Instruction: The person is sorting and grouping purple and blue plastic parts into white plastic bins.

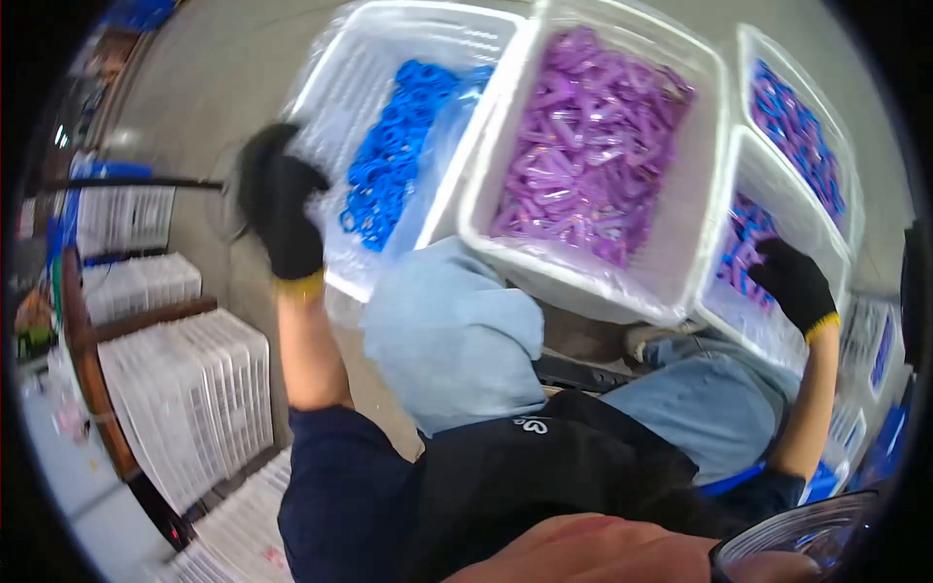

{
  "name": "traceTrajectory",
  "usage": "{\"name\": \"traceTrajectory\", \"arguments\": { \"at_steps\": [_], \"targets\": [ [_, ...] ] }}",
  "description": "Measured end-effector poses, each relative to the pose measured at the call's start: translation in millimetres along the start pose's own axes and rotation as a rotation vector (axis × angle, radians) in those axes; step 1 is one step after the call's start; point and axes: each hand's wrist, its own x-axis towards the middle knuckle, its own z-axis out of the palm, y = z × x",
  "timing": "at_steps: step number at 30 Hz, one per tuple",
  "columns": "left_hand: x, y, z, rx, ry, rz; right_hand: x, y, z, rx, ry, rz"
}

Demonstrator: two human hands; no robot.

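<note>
The right hand [797,285], gloved in black, bends its fingers over the right bin [777,175], where slim purple and blue parts [743,243] lie at mixed angles; whether its grip holds one I cannot tell. The left hand [282,199], blurred, its grip unreadable, is at the left bin's [389,34] outer side, whose glossy blue rings [384,165] form a heap running away, slightly rightward.

Fairly bright, diffuse light leaves white glints on the shiny purple pieces [593,146] and soft shadow beneath the central tub [622,296], while blur smears the gloved left hand [280,209], the fisheye bows the white crates [185,398] toward a black surround, and the far left edge turns dim and indistinct
</note>
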Motion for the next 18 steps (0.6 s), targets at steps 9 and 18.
{"name": "traceTrajectory", "arguments": {
  "at_steps": [9,18],
  "targets": [
    [-65.0,-320.6,51.9,0.878,-0.981,-0.718,30.7,14.4,9.7,0.108,-0.058,-0.036],
    [-108.5,-325.3,94.3,0.783,-0.802,-0.695,41.7,42.4,12.7,0.051,-0.139,0.202]
  ]
}}
